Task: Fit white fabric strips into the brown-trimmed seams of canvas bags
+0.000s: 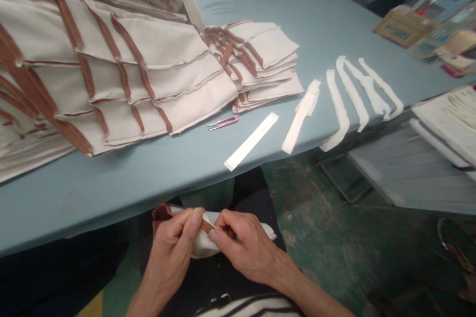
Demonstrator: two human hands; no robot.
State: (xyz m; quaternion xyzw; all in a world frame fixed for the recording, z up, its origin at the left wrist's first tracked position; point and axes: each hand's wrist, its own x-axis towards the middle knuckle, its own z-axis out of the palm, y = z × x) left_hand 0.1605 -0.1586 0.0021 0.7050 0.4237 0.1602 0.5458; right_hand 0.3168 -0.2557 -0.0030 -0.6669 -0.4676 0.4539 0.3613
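Over my lap, just off the table's front edge, both hands grip a cream fabric piece with brown trim (203,247). My left hand (176,237) pinches its brown-edged part between thumb and fingers. Close beside it, my right hand (241,240) is closed on the same edge, thumb pressed against the brown strip. Part of the piece is hidden behind my hands. On the table ahead lie pink-handled thread snips (224,122) and a flat white strip (252,141).
Large stacks of cream pieces with brown edging (171,69) cover the left of the blue-covered table (148,168). A smaller stack (267,64) sits mid-table. More white strips (338,109) lie to the right, some over the edge. A cardboard box (403,27) stands far right.
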